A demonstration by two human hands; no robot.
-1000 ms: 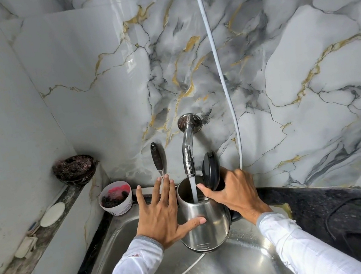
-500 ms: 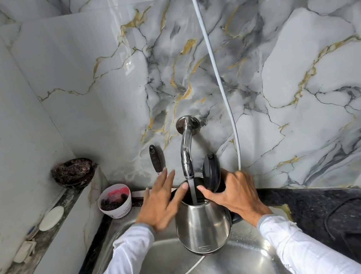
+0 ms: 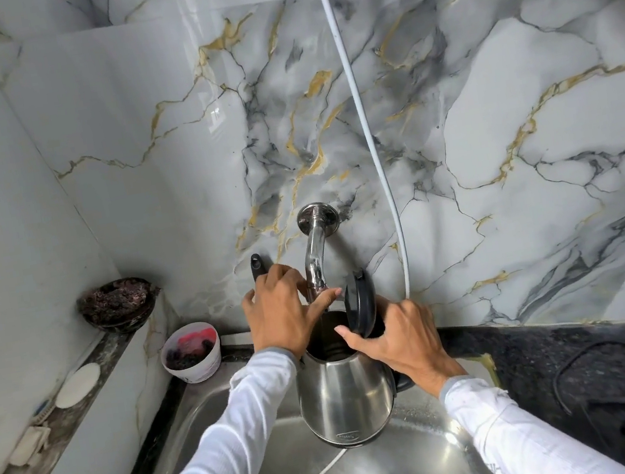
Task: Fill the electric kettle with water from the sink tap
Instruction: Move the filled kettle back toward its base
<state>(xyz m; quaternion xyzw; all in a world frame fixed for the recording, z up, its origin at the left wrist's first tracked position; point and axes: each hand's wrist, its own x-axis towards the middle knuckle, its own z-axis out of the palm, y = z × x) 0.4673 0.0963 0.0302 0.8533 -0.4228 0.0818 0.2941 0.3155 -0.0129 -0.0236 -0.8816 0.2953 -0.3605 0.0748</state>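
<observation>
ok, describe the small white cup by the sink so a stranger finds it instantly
Start at the steel sink and go to its back-left corner. There stands the small white cup, holding something dark and pink. The dark bowl on the ledge above it is wider and blackish.

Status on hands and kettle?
Left hand on tap. Right hand holds kettle, lid open, under spout. Nothing blocking.

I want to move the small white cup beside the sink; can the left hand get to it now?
Probably yes. The left hand is up at the tap, and the white cup stands just to its left with nothing between them.
</observation>
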